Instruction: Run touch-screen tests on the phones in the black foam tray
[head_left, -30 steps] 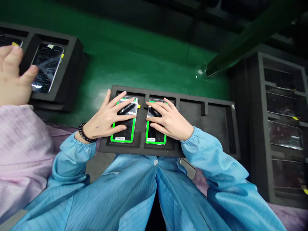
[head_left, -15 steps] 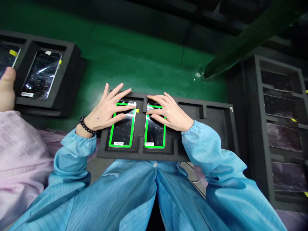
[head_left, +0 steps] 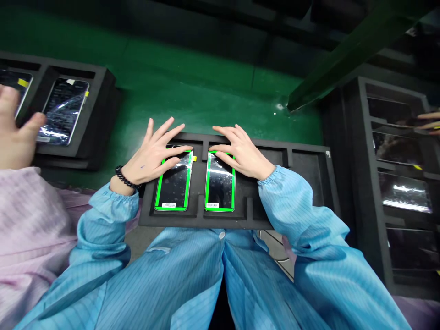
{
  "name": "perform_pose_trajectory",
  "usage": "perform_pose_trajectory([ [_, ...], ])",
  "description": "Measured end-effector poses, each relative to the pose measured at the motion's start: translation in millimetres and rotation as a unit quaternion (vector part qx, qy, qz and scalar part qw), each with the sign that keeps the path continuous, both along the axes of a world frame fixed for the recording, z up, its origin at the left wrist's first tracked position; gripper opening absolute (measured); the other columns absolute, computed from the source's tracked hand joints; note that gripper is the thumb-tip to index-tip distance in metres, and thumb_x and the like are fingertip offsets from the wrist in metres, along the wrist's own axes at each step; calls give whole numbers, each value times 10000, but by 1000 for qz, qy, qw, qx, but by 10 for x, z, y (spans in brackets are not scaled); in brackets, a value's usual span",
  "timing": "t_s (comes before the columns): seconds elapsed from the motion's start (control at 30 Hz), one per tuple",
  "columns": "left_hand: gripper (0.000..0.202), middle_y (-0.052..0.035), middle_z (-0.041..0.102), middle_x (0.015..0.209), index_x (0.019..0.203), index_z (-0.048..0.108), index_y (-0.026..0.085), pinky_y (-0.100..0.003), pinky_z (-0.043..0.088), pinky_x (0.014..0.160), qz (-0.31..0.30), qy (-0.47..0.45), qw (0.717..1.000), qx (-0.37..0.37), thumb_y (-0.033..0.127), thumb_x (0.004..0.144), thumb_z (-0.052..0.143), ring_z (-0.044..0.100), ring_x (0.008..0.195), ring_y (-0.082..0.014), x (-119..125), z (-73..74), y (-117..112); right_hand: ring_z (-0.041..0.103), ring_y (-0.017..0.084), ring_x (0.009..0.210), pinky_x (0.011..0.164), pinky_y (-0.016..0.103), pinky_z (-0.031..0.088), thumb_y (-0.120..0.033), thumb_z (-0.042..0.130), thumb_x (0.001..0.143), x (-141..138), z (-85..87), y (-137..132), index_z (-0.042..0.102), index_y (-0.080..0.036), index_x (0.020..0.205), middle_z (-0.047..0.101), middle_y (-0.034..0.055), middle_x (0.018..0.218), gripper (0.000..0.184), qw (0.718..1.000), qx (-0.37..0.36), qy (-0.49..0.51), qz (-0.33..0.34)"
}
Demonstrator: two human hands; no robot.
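Observation:
Two smartphones lie face up in neighbouring slots of a dark foam tray [head_left: 268, 223]. Each screen is black with a green border and a white label near its lower end. My left hand [head_left: 153, 153] is spread over the top of the left phone [head_left: 173, 185], fingertips at its upper screen; a yellow tab sticks out on that phone's right side. Over the upper left of the right phone [head_left: 220, 188] is my right hand [head_left: 240, 153], fingers stretched out and apart. Neither hand grips anything. A black coiled band circles my left wrist.
At the left, a co-worker's hand [head_left: 17, 133] reaches over another foam tray [head_left: 94, 105] with phones. A tall foam tray [head_left: 364, 183] holding several phones stands at the right, where another person's fingers [head_left: 429, 121] show. A green post [head_left: 330, 78] rises behind the green surface [head_left: 206, 101].
My right hand has moved up slightly, uncovering more of the right phone's screen. The co-worker's hand at left moved right over its tray. Fingers have appeared at the right edge.

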State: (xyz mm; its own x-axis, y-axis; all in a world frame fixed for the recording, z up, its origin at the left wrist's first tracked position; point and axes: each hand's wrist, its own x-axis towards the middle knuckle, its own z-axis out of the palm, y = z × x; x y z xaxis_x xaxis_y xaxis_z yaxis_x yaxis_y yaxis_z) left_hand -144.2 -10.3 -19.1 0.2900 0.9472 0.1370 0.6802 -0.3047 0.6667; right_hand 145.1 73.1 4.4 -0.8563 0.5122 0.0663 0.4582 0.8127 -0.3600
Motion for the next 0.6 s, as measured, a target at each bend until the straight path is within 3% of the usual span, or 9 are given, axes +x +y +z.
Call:
perform_pose_trajectory([
  [0.27, 507, 43, 413, 1611, 1193, 714, 325, -645, -153, 1225, -41, 47, 998, 14, 677, 926, 465, 173, 1588, -313, 40, 19, -77, 437, 288, 1422, 1233, 640, 268, -372, 424, 1054, -23, 4, -59, 717, -236, 1226, 456, 120, 1574, 366, 1000, 29, 2, 7],
  [0.4, 573, 12, 372, 1640, 1281, 666, 294, -676, -126, 1219, -12, 64, 998, 14, 669, 968, 366, 148, 1591, -327, 61, 12, -83, 440, 289, 1413, 1229, 641, 277, -367, 415, 1057, -23, 6, -72, 717, -236, 1225, 461, 119, 1567, 370, 999, 35, -1, 2],
  [0.6, 554, -43, 318, 1668, 1362, 616, 304, -711, -31, 1229, -45, 150, 985, 67, 589, 1028, 278, 145, 1588, -349, 62, -6, -114, 448, 295, 1411, 1231, 640, 273, -343, 415, 1054, -29, -7, -91, 715, -230, 1230, 466, 129, 1567, 366, 999, 34, -3, -3],
])
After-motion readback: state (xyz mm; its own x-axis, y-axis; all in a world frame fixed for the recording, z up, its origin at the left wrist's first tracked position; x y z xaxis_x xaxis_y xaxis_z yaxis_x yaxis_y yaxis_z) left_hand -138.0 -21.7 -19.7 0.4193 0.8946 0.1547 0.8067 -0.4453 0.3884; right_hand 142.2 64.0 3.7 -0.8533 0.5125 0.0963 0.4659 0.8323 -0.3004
